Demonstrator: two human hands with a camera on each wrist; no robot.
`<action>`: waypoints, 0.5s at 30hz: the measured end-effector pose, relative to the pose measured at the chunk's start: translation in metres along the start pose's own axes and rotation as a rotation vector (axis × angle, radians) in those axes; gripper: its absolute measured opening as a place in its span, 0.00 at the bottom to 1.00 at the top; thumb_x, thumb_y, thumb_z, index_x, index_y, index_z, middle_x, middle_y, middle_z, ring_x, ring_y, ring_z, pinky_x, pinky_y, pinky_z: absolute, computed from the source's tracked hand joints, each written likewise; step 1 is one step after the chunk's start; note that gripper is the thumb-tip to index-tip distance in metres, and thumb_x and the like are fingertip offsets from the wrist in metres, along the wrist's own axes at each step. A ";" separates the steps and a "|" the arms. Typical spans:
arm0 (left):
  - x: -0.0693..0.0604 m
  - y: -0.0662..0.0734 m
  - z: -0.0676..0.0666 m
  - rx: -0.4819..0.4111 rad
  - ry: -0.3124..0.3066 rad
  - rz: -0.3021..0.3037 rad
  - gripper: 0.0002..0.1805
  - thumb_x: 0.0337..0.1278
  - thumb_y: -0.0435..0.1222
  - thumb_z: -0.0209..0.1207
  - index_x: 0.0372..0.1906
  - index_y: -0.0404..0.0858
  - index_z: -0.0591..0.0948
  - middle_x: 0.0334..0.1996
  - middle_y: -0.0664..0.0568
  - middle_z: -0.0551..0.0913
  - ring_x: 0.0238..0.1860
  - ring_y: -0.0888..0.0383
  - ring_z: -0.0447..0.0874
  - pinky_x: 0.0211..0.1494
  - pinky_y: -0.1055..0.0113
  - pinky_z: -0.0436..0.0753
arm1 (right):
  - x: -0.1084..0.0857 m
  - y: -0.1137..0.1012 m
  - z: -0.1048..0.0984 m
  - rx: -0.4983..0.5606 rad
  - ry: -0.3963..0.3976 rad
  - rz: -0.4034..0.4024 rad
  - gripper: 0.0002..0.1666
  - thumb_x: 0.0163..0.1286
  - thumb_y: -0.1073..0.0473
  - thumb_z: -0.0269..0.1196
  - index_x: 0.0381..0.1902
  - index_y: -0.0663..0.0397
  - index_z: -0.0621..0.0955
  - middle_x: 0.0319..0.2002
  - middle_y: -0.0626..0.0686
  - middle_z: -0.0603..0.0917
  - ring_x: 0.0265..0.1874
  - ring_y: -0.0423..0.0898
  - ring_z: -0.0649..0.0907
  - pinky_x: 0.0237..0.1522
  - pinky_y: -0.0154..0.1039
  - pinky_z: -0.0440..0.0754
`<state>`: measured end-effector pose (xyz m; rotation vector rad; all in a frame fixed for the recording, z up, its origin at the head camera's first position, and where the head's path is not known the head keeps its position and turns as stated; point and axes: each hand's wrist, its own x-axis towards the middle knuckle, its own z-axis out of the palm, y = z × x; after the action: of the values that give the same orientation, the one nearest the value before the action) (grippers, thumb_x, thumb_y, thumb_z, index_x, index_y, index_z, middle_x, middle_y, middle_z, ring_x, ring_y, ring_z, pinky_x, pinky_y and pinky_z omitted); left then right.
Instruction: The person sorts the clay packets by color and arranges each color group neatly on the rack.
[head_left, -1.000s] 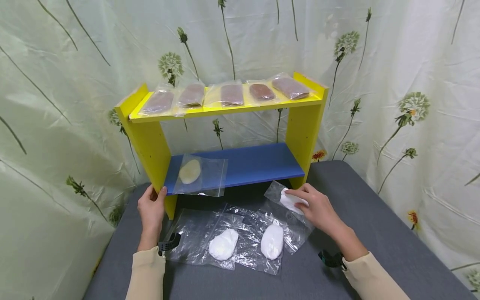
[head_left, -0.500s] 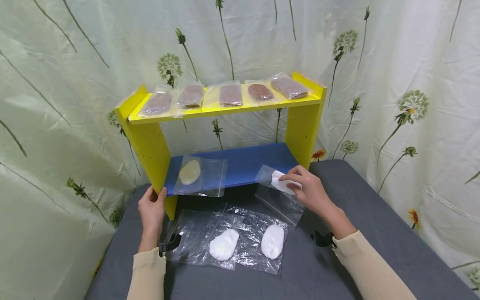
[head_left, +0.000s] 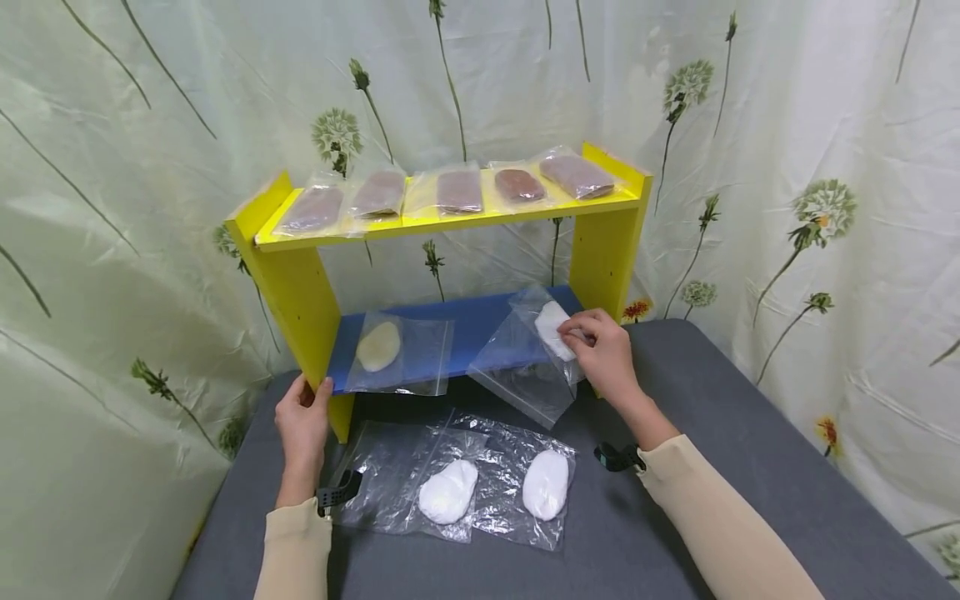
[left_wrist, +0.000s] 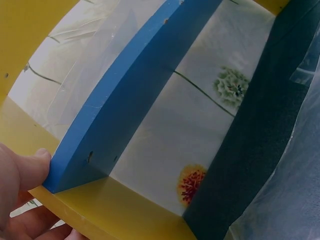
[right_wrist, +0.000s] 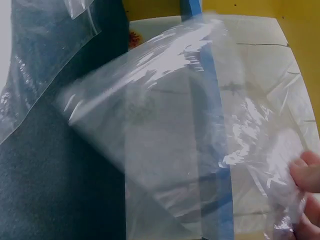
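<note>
My right hand (head_left: pixel 606 354) pinches a clear zip bag (head_left: pixel 517 367) by the flat white lump (head_left: pixel 553 329) inside it. The bag is held over the right part of the blue shelf (head_left: pixel 480 325), its free end hanging past the front edge. In the right wrist view the bag (right_wrist: pixel 160 105) looks blurred. My left hand (head_left: pixel 303 421) grips the lower left side panel (head_left: pixel 288 308) of the yellow rack, and its thumb (left_wrist: pixel 37 167) presses on the blue shelf's end. On that shelf's left lies a bag with a pale yellowish disc (head_left: pixel 378 346).
Several bagged reddish-brown slabs (head_left: pixel 459 190) line the yellow top shelf (head_left: pixel 420 223). Two bagged white lumps, one on the left (head_left: pixel 448 492) and one on the right (head_left: pixel 545 485), lie on the grey tabletop (head_left: pixel 420 567). A flowered curtain (head_left: pixel 480 83) hangs behind.
My right hand has lifted the bagged white lump from the tabletop up and to the left, over the blue shelf. The left hand has stayed on the rack.
</note>
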<state>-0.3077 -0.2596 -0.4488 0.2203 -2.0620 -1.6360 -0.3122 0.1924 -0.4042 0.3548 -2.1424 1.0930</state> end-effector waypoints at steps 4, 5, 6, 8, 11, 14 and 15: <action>-0.002 -0.001 0.000 0.007 0.002 0.014 0.25 0.70 0.46 0.60 0.66 0.39 0.78 0.56 0.43 0.82 0.53 0.52 0.79 0.62 0.53 0.77 | 0.007 0.001 0.007 0.012 0.065 0.048 0.03 0.66 0.60 0.71 0.37 0.48 0.90 0.40 0.47 0.82 0.26 0.44 0.77 0.29 0.38 0.73; -0.002 -0.001 0.000 0.009 0.004 0.015 0.25 0.70 0.46 0.60 0.66 0.40 0.78 0.56 0.44 0.82 0.53 0.53 0.79 0.61 0.54 0.78 | 0.009 0.001 0.009 0.012 0.076 0.055 0.03 0.66 0.60 0.71 0.38 0.48 0.90 0.39 0.47 0.82 0.26 0.44 0.78 0.30 0.37 0.74; -0.002 -0.001 0.000 0.009 0.005 0.017 0.25 0.70 0.46 0.60 0.66 0.40 0.78 0.56 0.44 0.82 0.52 0.53 0.79 0.61 0.54 0.78 | 0.011 0.002 0.010 0.011 0.085 0.062 0.04 0.66 0.60 0.72 0.38 0.49 0.90 0.40 0.48 0.83 0.27 0.44 0.79 0.30 0.37 0.75; -0.001 -0.001 0.000 0.005 0.004 0.018 0.25 0.70 0.47 0.60 0.66 0.41 0.78 0.56 0.45 0.82 0.52 0.54 0.79 0.61 0.55 0.78 | 0.014 0.003 0.013 0.001 0.092 0.075 0.04 0.65 0.59 0.72 0.39 0.49 0.90 0.40 0.49 0.84 0.28 0.44 0.80 0.31 0.38 0.75; 0.000 -0.001 0.000 0.006 0.004 0.019 0.25 0.70 0.47 0.60 0.66 0.41 0.78 0.56 0.44 0.82 0.53 0.53 0.79 0.61 0.54 0.78 | 0.017 0.005 0.017 -0.020 0.095 0.089 0.05 0.64 0.60 0.73 0.39 0.49 0.90 0.40 0.50 0.84 0.27 0.46 0.80 0.31 0.41 0.74; 0.000 -0.002 0.000 -0.001 0.001 0.008 0.26 0.69 0.47 0.60 0.66 0.41 0.78 0.56 0.44 0.82 0.53 0.53 0.79 0.62 0.54 0.77 | 0.020 0.009 0.019 -0.039 0.097 0.106 0.06 0.65 0.60 0.72 0.40 0.51 0.90 0.40 0.52 0.84 0.27 0.47 0.78 0.32 0.43 0.73; 0.000 -0.002 0.000 0.000 0.000 0.005 0.26 0.69 0.47 0.60 0.66 0.41 0.78 0.57 0.44 0.82 0.54 0.53 0.79 0.62 0.54 0.77 | 0.020 0.011 0.020 -0.047 0.094 0.115 0.06 0.66 0.60 0.71 0.40 0.51 0.90 0.41 0.52 0.84 0.28 0.48 0.78 0.32 0.44 0.73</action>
<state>-0.3077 -0.2603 -0.4506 0.2156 -2.0610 -1.6332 -0.3418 0.1842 -0.4047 0.1574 -2.1223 1.0988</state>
